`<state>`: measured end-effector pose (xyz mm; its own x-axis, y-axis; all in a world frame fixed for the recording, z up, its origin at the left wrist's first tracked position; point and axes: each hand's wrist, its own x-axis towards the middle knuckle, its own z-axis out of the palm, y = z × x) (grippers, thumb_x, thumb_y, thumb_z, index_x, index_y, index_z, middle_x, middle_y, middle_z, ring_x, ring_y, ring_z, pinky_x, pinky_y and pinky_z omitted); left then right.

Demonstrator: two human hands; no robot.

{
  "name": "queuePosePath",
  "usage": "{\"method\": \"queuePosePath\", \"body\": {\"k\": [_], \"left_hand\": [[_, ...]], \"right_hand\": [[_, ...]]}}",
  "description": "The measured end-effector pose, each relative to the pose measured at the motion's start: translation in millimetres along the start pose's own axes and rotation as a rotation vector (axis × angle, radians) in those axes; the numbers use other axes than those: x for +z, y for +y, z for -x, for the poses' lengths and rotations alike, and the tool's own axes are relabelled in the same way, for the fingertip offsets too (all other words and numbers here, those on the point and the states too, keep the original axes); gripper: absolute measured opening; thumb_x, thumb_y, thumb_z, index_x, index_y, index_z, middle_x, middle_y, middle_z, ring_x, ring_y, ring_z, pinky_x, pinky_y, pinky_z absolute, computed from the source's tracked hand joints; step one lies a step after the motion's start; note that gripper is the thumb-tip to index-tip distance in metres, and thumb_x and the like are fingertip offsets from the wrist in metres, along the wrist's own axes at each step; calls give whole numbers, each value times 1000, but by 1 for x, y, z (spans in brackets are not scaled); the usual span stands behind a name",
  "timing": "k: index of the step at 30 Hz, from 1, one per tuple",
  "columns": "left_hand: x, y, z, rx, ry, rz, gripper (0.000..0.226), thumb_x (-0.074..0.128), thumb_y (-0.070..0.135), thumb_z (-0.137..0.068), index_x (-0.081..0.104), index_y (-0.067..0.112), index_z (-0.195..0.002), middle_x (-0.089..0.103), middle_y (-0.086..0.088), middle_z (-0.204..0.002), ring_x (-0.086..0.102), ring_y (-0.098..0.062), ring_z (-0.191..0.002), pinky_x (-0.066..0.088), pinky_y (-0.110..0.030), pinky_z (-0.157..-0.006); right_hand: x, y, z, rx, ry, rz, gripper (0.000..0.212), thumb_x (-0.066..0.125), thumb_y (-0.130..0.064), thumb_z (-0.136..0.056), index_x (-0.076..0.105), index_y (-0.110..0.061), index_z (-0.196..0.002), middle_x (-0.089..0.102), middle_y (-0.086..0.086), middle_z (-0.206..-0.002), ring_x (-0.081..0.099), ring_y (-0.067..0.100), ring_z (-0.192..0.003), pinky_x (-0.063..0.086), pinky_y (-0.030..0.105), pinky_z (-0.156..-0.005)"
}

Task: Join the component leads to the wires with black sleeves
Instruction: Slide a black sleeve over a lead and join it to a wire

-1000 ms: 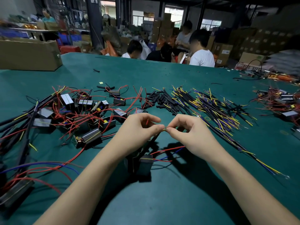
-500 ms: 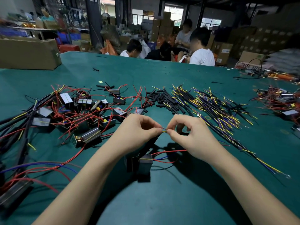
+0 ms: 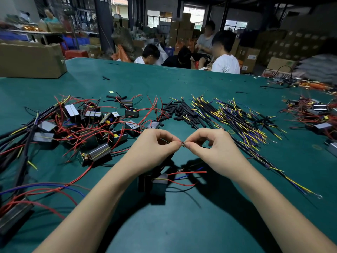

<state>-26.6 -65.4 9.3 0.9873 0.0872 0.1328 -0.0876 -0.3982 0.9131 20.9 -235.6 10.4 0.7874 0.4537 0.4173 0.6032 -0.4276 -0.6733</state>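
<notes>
I see the green surface (image 3: 209,84) filling most of the view, with a cardboard box (image 3: 31,61) at its far left edge. A heap of components (image 3: 87,128) tangled in red wire lies left of centre, and a spread of black-sleeved wires (image 3: 237,121) with yellow and blue ends lies to the right, loose black sleeves (image 3: 178,110) between the two. Just below my hands one component (image 3: 159,184) stands on the surface, its red and blue leads trailing right. My left hand (image 3: 153,150) and right hand (image 3: 213,148) meet above it, thumb and forefinger of each pinched narrow on the wire joint (image 3: 182,143), fingertips nearly touching. The joint itself is too small to make out which lead meets which wire.
</notes>
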Motion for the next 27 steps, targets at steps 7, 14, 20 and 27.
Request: {"method": "queuePosePath", "body": {"k": [7,14,20,27], "left_hand": [[-1,1,2,65,24,-73,12,68,28,-83,71,20,-75,67,-4,-67,52,-8,-58,41,-15,-57],[-3,6,4,113,73,-81,14,67,19,-84,73,10,-75,66,-5,-65,50,-4,-56,39,-13,-57],[-8,6,2,35,12,70,18,62,10,-83,71,13,-68,63,10,-61,52,3,-59,39,-7,-57],[-7,3,0,-202,-54,105,20,66,37,-60,65,17,-61,55,0,-65,44,-11,-59,37,-21,-55]], "right_hand": [[0,-1,1,28,-27,-40,9,71,-18,-83,71,-22,-75,68,-10,-69,53,-2,-58,35,6,-59],[3,-5,1,-58,-5,-59,13,71,-11,-81,71,-24,-78,67,-6,-73,59,11,-72,47,22,-73],[4,-10,3,-208,10,-6,12,70,-5,-79,69,-16,-77,64,-10,-70,58,6,-70,43,15,-73],[8,-10,4,-489,39,430,7,62,-10,-81,65,-16,-80,62,-8,-76,57,15,-71,38,40,-76]]}}
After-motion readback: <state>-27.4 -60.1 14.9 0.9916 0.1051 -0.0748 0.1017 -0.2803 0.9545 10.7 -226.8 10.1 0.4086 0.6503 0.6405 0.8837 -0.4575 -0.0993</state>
